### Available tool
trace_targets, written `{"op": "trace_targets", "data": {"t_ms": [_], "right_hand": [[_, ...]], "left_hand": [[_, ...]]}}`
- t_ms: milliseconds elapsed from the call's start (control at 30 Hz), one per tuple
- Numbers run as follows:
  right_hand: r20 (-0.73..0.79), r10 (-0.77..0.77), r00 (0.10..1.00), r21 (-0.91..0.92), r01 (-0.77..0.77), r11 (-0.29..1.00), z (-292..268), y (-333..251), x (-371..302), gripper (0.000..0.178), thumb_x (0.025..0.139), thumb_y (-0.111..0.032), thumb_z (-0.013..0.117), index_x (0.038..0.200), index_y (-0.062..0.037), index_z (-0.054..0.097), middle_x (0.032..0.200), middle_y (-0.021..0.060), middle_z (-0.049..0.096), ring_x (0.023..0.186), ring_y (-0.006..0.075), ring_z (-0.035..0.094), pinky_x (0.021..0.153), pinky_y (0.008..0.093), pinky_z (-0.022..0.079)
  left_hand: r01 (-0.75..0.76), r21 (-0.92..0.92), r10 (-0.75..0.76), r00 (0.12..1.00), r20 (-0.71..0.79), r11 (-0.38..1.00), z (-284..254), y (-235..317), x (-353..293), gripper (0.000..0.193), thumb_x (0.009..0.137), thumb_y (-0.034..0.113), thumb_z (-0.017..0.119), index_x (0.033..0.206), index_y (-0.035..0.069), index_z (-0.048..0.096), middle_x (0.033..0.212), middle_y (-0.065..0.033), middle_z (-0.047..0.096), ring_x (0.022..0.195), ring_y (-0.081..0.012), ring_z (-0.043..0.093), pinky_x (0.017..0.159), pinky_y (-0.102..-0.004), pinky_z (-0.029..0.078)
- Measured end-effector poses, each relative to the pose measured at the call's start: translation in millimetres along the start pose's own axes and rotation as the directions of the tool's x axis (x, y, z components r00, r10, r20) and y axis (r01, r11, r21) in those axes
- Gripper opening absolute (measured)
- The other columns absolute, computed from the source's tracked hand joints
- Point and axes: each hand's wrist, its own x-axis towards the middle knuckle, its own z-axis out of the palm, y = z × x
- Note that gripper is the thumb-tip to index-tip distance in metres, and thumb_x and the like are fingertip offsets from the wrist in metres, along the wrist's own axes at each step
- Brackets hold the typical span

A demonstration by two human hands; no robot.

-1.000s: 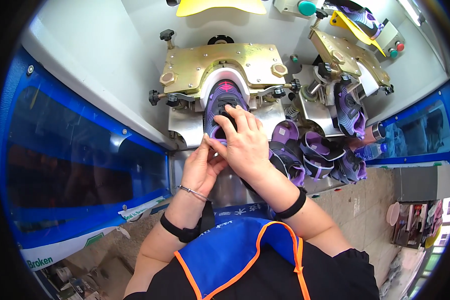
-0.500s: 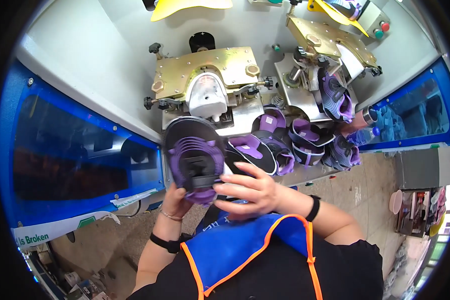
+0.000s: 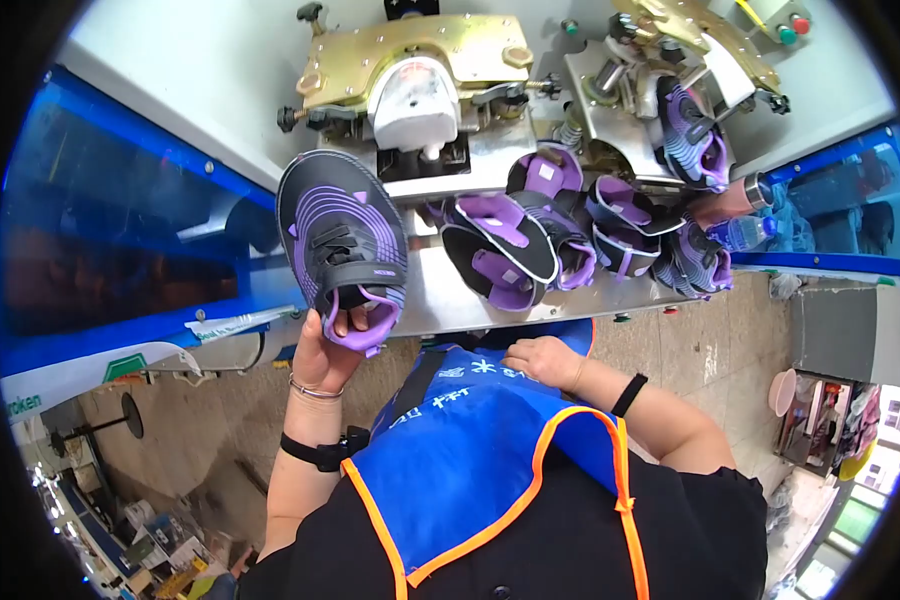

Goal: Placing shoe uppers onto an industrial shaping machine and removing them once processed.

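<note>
A black and purple shoe (image 3: 345, 225) with a strap across it tilts up in front of me at the left, its toe pointing away. My left hand (image 3: 328, 350) grips it at the heel, with fingers inside the purple-lined opening. At my waist my right hand (image 3: 545, 361) lies against the blue apron (image 3: 470, 440), fingers curled; whatever is under them is hidden. On the metal ledge (image 3: 430, 300), right of the held shoe, several shoe uppers (image 3: 505, 245) of the same colours are heaped together.
Beyond the ledge stands a press with a brass plate (image 3: 420, 65) and a pale metal form (image 3: 415, 105). A second press at the right carries another shoe (image 3: 692, 135). A plastic bottle (image 3: 742, 234) and a pink tumbler (image 3: 735, 200) lie by the blue side window (image 3: 845, 205).
My right hand has come off the shoe and down to the apron. My left hand has carried the shoe to the left. The view has tipped down, so the presses sit higher in it.
</note>
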Motion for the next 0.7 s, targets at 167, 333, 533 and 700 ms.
{"op": "trace_targets", "data": {"t_ms": [167,333,533,700], "right_hand": [[0.473,0.577,0.665,0.631,-0.713,0.304,60.5,-13.8,-16.4,0.038,0.096,-0.027,0.054,0.126,-0.0047,0.058,0.123,0.0117,0.063,0.101,0.0227,0.065,0.082,0.0313,0.053],[0.571,0.687,0.449,0.737,0.089,-0.67,45.0,-9.9,22.5,0.037,0.1,-0.013,0.045,0.135,-0.0026,0.042,0.135,0.0126,0.051,0.123,0.0251,0.051,0.103,0.0443,0.044],[0.606,0.737,0.3,0.659,0.33,-0.676,30.4,-6.9,30.0,0.031,0.094,-0.008,0.044,0.122,0.0053,0.046,0.126,0.0224,0.051,0.12,0.0381,0.052,0.099,0.0516,0.046],[0.629,0.7,0.338,0.59,0.38,-0.713,21.8,4.0,28.2,0.033,0.09,-0.014,0.051,0.117,0.0045,0.047,0.113,0.0235,0.056,0.106,0.0354,0.057,0.097,0.0503,0.046]], "left_hand": [[0.068,0.065,-0.068,0.998,0.0,0.996,-6.1,-6.5,-13.0,0.04,0.092,0.049,0.058,0.079,0.012,0.057,0.082,-0.0072,0.055,0.09,-0.0215,0.054,0.099,-0.0416,0.039],[0.178,-0.006,-0.178,0.984,0.002,0.984,-17.2,-12.3,-13.3,0.039,0.091,0.043,0.063,0.086,0.004,0.063,0.095,-0.0156,0.064,0.093,-0.024,0.061,0.087,-0.0368,0.048],[0.227,0.026,-0.228,0.973,0.031,0.974,-9.6,-13.4,-13.9,0.037,0.092,0.04,0.063,0.09,0.003,0.063,0.097,-0.0151,0.066,0.092,-0.0238,0.063,0.085,-0.037,0.05],[0.22,0.024,-0.22,0.975,0.017,0.975,-7.3,-6.1,-16.5,0.037,0.09,0.04,0.065,0.087,0.004,0.063,0.095,-0.0155,0.065,0.087,-0.0237,0.064,0.079,-0.0371,0.053]]}}
